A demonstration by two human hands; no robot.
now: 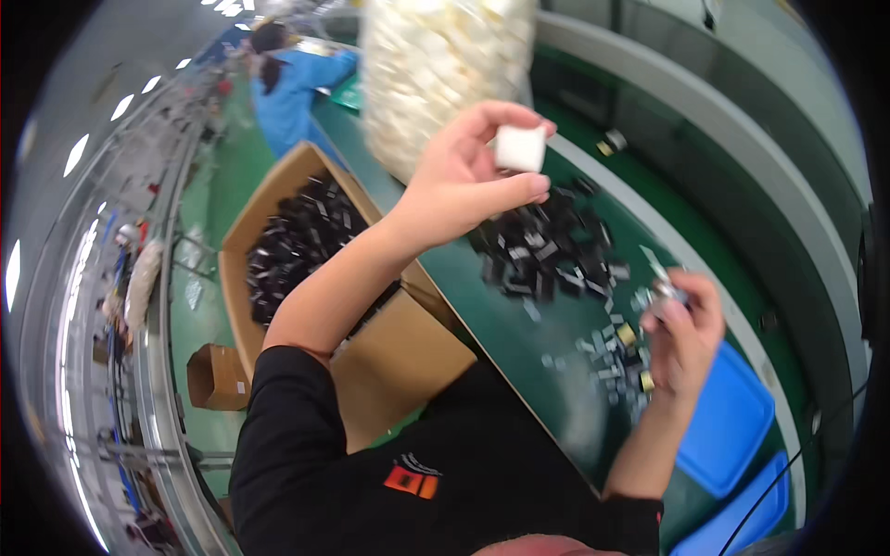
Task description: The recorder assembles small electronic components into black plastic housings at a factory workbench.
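My left hand (pixel 454 176) is raised over the green bench, pinching a small white block-shaped piece (pixel 520 149) between thumb and fingers. Just behind it stands a large clear bag (pixel 436 65) full of similar whitish pieces. Lower at the right, my right hand (pixel 684 324) is closed on a small shiny metallic piece (pixel 662 289); blur hides its exact kind. Between the hands a heap of black rectangular parts (pixel 542 246) lies on the bench. Small silvery and yellow pieces (pixel 616 357) are scattered beside my right hand.
An open cardboard box (pixel 236 269) of black parts stands at the bench's left edge. Blue trays (pixel 728 422) lie at the right. A raised grey rail (pixel 686 236) borders the bench's far side. A person in blue (pixel 292 88) works farther up; a smaller carton (pixel 216 378) sits left.
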